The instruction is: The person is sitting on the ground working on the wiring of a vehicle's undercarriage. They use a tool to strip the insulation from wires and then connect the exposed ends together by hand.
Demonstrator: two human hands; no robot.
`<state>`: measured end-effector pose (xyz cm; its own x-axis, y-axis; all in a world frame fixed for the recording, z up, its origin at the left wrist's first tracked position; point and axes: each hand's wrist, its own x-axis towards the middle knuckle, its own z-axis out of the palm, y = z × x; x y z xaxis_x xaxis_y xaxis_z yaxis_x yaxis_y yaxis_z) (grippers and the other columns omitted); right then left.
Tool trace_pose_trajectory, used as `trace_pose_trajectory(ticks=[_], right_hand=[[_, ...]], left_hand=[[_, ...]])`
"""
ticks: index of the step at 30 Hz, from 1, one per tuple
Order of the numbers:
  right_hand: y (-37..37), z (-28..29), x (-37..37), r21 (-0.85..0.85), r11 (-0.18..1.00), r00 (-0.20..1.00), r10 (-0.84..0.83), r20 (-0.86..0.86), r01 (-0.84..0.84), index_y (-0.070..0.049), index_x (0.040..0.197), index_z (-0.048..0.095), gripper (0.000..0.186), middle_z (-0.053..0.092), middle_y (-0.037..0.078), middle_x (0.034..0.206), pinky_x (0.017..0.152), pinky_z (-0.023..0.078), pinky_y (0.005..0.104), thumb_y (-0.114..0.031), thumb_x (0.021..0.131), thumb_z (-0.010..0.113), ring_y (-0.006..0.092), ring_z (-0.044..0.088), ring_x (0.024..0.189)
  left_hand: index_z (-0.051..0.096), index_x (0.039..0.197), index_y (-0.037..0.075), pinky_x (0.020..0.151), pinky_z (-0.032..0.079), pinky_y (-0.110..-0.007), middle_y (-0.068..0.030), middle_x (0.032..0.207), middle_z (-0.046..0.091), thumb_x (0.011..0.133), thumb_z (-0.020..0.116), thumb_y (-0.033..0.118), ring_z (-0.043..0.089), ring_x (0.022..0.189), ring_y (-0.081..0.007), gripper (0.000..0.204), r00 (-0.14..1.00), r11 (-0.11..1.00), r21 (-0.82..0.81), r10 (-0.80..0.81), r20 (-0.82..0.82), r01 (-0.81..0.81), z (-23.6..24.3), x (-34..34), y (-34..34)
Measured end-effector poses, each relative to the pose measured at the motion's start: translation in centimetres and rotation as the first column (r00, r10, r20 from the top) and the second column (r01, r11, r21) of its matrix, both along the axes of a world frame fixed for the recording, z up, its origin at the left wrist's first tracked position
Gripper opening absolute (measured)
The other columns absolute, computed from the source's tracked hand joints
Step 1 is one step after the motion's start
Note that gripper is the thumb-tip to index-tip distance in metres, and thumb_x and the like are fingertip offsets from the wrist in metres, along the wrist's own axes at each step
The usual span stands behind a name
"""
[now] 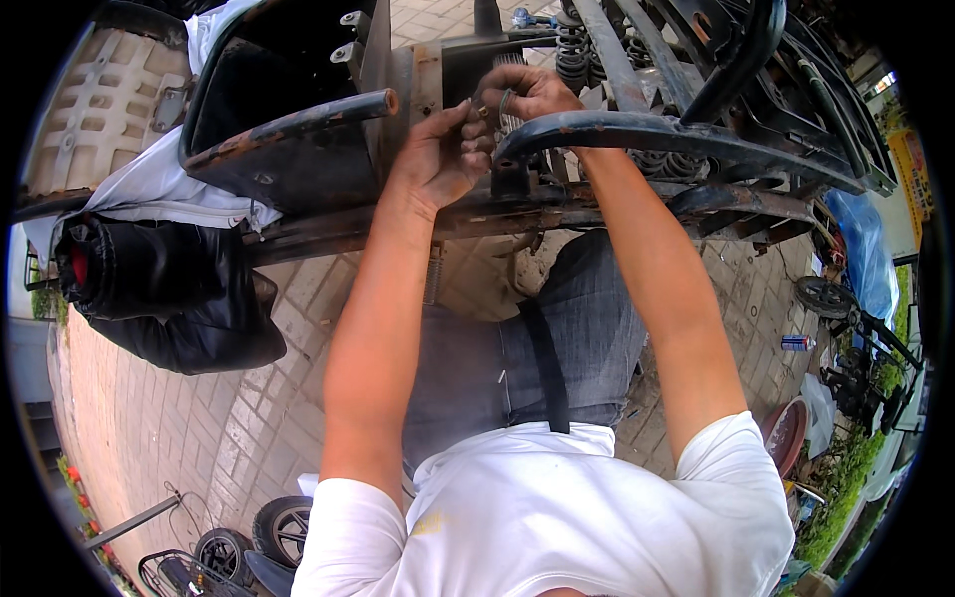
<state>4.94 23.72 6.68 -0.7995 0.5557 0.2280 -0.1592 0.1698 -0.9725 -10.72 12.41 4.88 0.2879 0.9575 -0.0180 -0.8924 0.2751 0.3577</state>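
Both my hands are raised together over the black metal frame [607, 121] of a vehicle. My left hand [448, 154] is closed, its thumb and fingertips pinched on a small dark piece with a brass-coloured bit [484, 111] beside them. Close against it on the right, my right hand [537, 95] is also closed, fingers bent and pinching toward the same spot. A thin greenish loop [505, 101] shows at its fingers; whether it is a wire or a ring I cannot tell. What lies between the fingertips is mostly hidden.
Left of my hands stands a black box-like housing [229, 149] with a rusty-ended tube [388, 102]. Coil springs [572, 55] sit beyond the frame. A black jacket [179, 298] hangs at the left. Wheels [284, 527], a can [797, 343] and a bowl [786, 438] lie about the paving.
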Motion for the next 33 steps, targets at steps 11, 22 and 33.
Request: trace_pose_trajectory(ticks=[11, 22, 33], right_hand=[[-0.6, 2.4, -0.9, 0.447, 0.877, 0.911, -0.026, 0.411, -0.176, 0.000, 0.097, 0.068, 0.024, 0.066, 0.012, 0.092, 0.081, 0.048, 0.0319, -0.013, 0.077, 0.067, 0.0205, 0.062, 0.089], [-0.1, -0.3, -0.2, 0.063, 0.997, 0.996, -0.051, 0.074, 0.046, -0.002, 0.103, 0.065, 0.027, 0.065, 0.005, 0.100, 0.084, 0.050, 0.0281, -0.003, 0.077, 0.071, 0.0135, 0.062, 0.091], [0.2, -0.7, -0.1, 0.081, 0.993, 0.996, -0.089, 0.007, 0.089, -0.003, 0.108, 0.061, 0.037, 0.064, 0.003, 0.098, 0.084, 0.050, 0.0264, -0.006, 0.075, 0.076, 0.0113, 0.061, 0.092]], left_hand=[[0.067, 0.089, -0.002, 0.061, 0.047, -0.032, -0.0071, 0.072, 0.064, 0.071, 0.068, 0.015, 0.061, 0.065, -0.0211, 0.025, -0.119, 0.956, 0.284, 0.291, -0.949, 0.077, 1.0, -1.1, 0.0], [0.066, 0.094, -0.001, 0.061, 0.050, -0.028, -0.0062, 0.077, 0.066, 0.086, 0.065, 0.017, 0.060, 0.064, -0.0163, 0.020, 0.677, 0.952, -0.028, 0.197, -0.709, -0.306, 0.2, -2.1, -1.1], [0.060, 0.102, 0.000, 0.072, 0.055, -0.032, -0.0083, 0.087, 0.064, 0.090, 0.064, 0.016, 0.062, 0.078, -0.0187, 0.021, 0.873, 0.903, -0.044, 0.400, -0.279, -0.428, -2.1, 0.7, -1.4]])
